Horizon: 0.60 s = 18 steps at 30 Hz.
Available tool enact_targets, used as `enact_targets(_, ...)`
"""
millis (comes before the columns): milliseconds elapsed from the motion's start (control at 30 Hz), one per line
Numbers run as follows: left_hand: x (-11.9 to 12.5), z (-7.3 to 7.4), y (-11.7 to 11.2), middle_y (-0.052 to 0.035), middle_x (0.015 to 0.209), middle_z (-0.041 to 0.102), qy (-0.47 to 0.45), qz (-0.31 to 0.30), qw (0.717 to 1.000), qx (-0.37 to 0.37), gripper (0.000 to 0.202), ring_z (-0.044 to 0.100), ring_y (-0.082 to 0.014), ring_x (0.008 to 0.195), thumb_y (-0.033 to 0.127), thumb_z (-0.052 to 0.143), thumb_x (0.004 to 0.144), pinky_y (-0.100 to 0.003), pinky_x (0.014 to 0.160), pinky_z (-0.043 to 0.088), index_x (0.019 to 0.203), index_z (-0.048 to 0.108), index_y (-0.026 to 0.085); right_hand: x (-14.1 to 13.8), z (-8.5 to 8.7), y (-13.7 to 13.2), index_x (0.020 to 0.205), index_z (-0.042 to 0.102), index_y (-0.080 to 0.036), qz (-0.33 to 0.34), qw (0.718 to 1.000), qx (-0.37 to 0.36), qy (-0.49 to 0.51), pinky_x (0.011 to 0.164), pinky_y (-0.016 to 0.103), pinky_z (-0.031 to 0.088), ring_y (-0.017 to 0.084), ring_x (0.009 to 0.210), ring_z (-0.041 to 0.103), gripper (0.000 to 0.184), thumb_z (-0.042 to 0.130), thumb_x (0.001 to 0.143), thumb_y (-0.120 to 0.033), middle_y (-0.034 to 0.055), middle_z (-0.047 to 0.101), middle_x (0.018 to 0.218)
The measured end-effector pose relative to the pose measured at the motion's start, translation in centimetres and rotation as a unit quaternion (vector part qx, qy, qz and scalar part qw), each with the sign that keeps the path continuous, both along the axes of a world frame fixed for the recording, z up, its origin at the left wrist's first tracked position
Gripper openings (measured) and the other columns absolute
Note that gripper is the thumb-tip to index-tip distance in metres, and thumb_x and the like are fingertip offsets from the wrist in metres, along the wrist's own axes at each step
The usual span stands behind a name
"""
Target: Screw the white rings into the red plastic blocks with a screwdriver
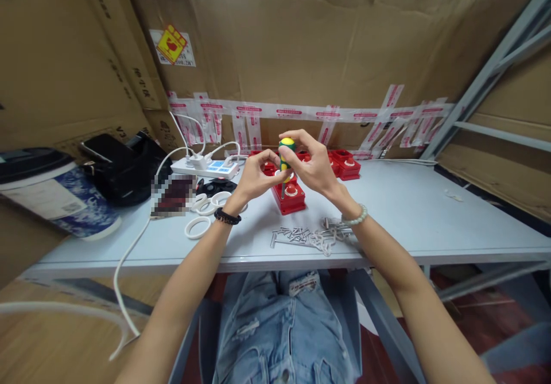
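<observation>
A screwdriver (287, 143) with a yellow and green handle stands upright, its shaft pointing down at a red box (293, 203) with a round button on top. My right hand (312, 163) is closed around the upper handle. My left hand (260, 176) pinches at the lower end of the handle, beside the shaft. Whether the tip sits in a screw is too small to tell. More red boxes (349, 167) stand behind, partly hidden by my hands. Several loose screws (297, 234) lie on the table in front of the red box.
White rings (198, 228) lie at the left, near a power strip (206, 167) with plugged-in cables. A black bag (124, 171) and a large paper cup (64, 194) stand further left. White chain-like pieces (325, 240) lie near the front edge. Cardboard (279, 45) walls the back.
</observation>
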<state>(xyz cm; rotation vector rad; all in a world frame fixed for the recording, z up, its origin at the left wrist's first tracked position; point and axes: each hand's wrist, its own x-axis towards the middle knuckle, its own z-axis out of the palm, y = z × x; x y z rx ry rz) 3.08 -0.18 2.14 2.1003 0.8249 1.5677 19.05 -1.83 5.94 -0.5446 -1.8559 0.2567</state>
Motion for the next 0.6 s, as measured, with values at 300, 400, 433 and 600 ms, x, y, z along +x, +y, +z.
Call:
enact_targets(300,0.02,0.09,-0.30,0.0013,0.079,0.061,0.016,0.014,0.999,0.026,0.025,0.055,-0.0119,0.073,0.031,0.074,0.068,-0.024,0.069,0.046,0.082,0.056,0.019,-0.47,-0.19,0.13,0.097,0.060,-0.021,-0.052,0.998,0.015,0.023,0.080,0.034,0.053,0.014,0.082,0.059,0.030,0.072,0.076,-0.039,0.0023,0.064,0.094)
enact_targets(400,0.01,-0.04,-0.15,0.0018,0.073,0.060,0.013,0.032,0.999,0.029,0.024,0.053,-0.0115,0.069,0.031,0.073,0.069,-0.024,0.066,0.045,0.076,0.054,0.018,-0.42,-0.17,0.05,0.100,0.061,-0.022,-0.041,0.999,0.017,0.004,0.084,0.035,0.052,0.015,0.087,0.060,0.029,0.069,0.078,-0.040,0.0033,0.064,0.099)
enact_targets(433,-0.04,-0.04,-0.13,0.0017,0.072,0.060,0.014,0.032,0.999,0.024,0.022,0.053,-0.0117,0.068,0.032,0.072,0.070,-0.024,0.066,0.045,0.075,0.055,0.018,-0.26,-0.11,0.03,0.104,0.061,-0.022,-0.020,1.000,0.011,-0.005,0.087,0.036,0.052,0.016,0.092,0.061,0.029,0.066,0.081,-0.039,0.0037,0.065,0.104)
enact_targets(600,-0.24,0.19,-0.32,0.0013,0.069,0.063,0.030,-0.003,1.000,-0.004,0.018,0.056,-0.0121,0.066,0.033,0.066,0.075,-0.025,0.065,0.046,0.071,0.058,0.017,0.38,0.22,0.03,0.114,0.061,-0.023,0.082,0.995,-0.042,-0.034,0.092,0.035,0.051,0.015,0.101,0.063,0.030,0.058,0.087,-0.034,0.0028,0.066,0.111)
